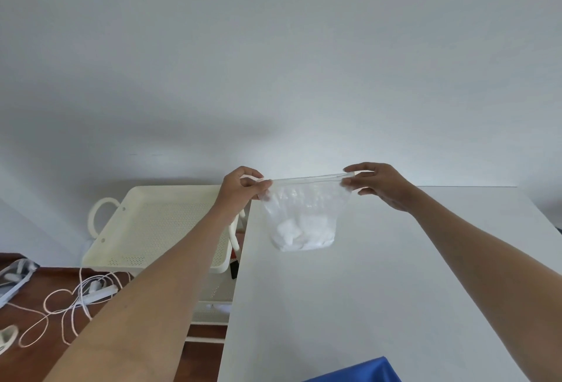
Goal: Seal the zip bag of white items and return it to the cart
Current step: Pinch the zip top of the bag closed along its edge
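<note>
A clear zip bag (304, 214) with white items bunched at its bottom hangs in the air above the white table (395, 290). My left hand (240, 188) pinches the left end of the bag's zip strip. My right hand (377, 184) pinches the right end, so the strip is stretched straight between them. Whether the zip is closed cannot be told. The cream cart (152, 226) with a perforated top tray stands to the left of the table, below my left forearm.
White cables (76, 299) lie tangled on the wooden floor at the left, beside a grey item (15, 275). A blue cloth (359, 372) shows at the table's near edge. A plain white wall (273, 62) fills the background.
</note>
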{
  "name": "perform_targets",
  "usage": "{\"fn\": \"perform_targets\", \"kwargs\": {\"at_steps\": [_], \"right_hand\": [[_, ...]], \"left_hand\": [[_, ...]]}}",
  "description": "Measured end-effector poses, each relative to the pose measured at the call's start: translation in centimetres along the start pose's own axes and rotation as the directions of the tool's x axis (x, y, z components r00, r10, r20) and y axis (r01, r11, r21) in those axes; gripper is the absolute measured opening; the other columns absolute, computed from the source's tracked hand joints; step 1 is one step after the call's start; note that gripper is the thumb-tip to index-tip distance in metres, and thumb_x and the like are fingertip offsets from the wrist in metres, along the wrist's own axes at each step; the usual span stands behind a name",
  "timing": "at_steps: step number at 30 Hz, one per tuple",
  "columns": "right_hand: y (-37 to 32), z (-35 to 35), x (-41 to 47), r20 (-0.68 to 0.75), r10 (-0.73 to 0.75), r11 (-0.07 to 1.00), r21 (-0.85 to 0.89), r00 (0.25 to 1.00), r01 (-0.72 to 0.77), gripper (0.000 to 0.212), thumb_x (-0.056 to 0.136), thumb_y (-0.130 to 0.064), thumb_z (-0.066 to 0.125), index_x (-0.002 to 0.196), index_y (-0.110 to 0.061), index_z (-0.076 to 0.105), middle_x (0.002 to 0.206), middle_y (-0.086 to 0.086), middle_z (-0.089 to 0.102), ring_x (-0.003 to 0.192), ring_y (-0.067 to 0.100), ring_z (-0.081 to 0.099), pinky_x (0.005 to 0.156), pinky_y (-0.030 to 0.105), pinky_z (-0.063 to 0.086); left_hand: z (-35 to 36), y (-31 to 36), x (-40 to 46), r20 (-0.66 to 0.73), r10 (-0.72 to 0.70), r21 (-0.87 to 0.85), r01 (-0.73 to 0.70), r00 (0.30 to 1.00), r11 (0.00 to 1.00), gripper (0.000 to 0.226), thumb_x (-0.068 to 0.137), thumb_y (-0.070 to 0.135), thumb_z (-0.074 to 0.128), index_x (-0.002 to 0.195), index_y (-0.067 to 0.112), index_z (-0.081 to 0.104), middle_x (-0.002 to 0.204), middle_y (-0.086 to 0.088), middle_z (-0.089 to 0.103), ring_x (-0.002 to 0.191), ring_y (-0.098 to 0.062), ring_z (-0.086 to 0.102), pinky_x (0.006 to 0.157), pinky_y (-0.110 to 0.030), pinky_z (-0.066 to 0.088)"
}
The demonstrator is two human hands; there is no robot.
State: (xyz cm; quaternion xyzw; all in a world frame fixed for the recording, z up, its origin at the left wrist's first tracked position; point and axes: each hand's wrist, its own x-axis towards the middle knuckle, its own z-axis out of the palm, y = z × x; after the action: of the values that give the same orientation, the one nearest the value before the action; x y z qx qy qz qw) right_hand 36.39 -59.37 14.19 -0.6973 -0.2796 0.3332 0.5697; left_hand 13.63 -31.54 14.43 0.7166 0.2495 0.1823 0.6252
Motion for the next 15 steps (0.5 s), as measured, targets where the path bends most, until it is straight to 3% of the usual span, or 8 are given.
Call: {"fn": "perform_targets", "kwargs": {"at_steps": [3,7,12,15], "right_hand": [[1.2,0.0,-0.2,0.069,0.115,0.993,-0.022,0.991,-0.114,0.027,0.085,-0.020,0.084,0.111,-0.016,0.081,0.109,0.009,0.081,0.099,0.016,0.073,0.081,0.026,0.052],[2.0,-0.6,-0.8,0.165,0.227,0.972,-0.103,0.960,-0.212,0.040,0.076,-0.033,0.090,0.112,-0.018,0.082,0.104,0.009,0.080,0.094,0.011,0.074,0.078,0.020,0.054],[4.2,0.1,-1.3,0.099,0.283,0.956,-0.109,0.954,-0.273,0.025,0.080,-0.025,0.089,0.101,-0.012,0.084,0.091,0.003,0.078,0.081,0.008,0.071,0.076,0.020,0.057],[5.4,0.8,-1.8,0.046,0.282,0.955,-0.103,0.958,-0.276,0.022,0.082,-0.030,0.086,0.097,-0.014,0.084,0.096,-0.002,0.080,0.079,0.007,0.070,0.076,0.022,0.055]], "left_hand": [[0.0,-1.1,-0.4,0.029,-0.064,0.003,0.064,0.998,0.998,0.043,0.075,0.025,0.088,0.105,0.003,0.066,0.083,-0.015,0.078,0.076,-0.033,0.076,0.076,-0.038,0.051],[-0.2,-2.2,-1.3,0.122,-0.125,-0.039,0.131,0.985,0.991,0.044,0.071,0.022,0.086,0.103,-0.003,0.068,0.093,-0.023,0.076,0.072,-0.028,0.075,0.064,-0.028,0.059],[0.7,-4.4,-2.1,0.126,-0.164,0.125,0.149,0.978,0.981,0.029,0.087,0.008,0.076,0.109,-0.008,0.066,0.091,-0.022,0.072,0.069,-0.012,0.073,0.066,-0.019,0.058],[1.3,-5.3,-2.4,0.105,-0.167,0.139,0.152,0.980,0.979,0.026,0.089,0.013,0.075,0.109,-0.001,0.068,0.096,-0.014,0.071,0.081,-0.011,0.071,0.069,-0.018,0.058]]}}
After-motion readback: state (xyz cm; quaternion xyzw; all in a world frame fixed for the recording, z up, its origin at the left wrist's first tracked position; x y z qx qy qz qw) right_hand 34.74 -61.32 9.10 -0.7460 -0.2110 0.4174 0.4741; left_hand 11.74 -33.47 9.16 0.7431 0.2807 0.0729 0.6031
